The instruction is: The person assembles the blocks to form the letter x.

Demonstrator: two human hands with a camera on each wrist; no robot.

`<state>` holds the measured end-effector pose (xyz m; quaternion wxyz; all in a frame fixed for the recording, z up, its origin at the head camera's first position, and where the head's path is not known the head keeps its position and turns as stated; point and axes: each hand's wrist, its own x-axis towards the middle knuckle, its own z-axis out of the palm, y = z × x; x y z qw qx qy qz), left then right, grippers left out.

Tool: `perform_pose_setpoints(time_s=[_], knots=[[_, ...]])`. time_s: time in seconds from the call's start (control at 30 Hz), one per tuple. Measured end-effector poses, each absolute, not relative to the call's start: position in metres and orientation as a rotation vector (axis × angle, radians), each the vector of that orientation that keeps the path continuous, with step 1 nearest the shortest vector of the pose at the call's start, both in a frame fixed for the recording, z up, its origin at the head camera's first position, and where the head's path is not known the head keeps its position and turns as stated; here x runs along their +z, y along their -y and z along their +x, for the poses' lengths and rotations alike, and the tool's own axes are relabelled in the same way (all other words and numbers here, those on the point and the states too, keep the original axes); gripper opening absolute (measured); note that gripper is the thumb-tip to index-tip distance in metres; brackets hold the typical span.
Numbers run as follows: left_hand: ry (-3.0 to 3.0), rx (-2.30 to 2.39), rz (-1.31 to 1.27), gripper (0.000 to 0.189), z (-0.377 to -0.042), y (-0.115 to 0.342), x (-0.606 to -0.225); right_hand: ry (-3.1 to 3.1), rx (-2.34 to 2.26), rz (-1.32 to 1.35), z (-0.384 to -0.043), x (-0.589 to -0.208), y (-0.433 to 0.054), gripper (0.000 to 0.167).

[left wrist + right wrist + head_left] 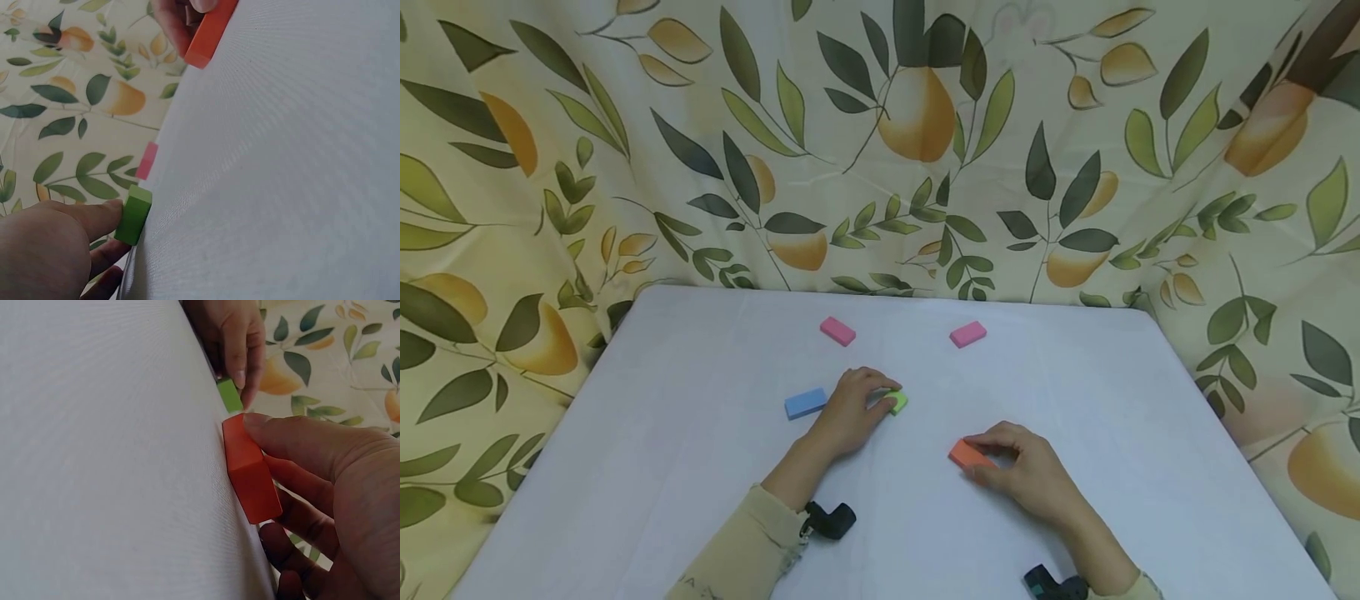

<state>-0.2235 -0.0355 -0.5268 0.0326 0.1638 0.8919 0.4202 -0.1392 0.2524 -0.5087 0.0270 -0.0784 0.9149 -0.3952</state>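
Observation:
Between thumb and fingers, my left hand (852, 410) pinches a small green block (897, 402) near the middle of the white table. The left wrist view shows the thumb against one side of that green block (134, 215). Nearer the front and to the right, my right hand (1033, 473) pinches an orange block (970, 455). In the right wrist view the orange block (251, 469) has the thumb on its upper end, with fingers behind. A blue block (805, 404) lies just left of my left hand, close to the wrist.
Two pink blocks lie farther back: a left one (838, 331) and a right one (967, 334). The white tabletop (700, 467) ends at a back edge before a curtain (865, 167) printed with fruit and leaves. A small black camera (830, 521) sits on the left wrist.

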Motion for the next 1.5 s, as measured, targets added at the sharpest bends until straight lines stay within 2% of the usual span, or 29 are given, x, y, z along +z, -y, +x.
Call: perform_pose_setpoints(time_s=[0.63, 1.5], knots=[[-2.736, 1.277, 0.529, 0.023, -0.221, 0.034, -0.528, -2.808, -1.272, -0.201, -0.133, -0.508, -0.249, 0.03], [-2.753, 1.284, 0.478, 0.024, -0.22, 0.034, -0.524, -2.842, -1.167, -0.214, -0.142, -0.5, -0.237, 0.031]])
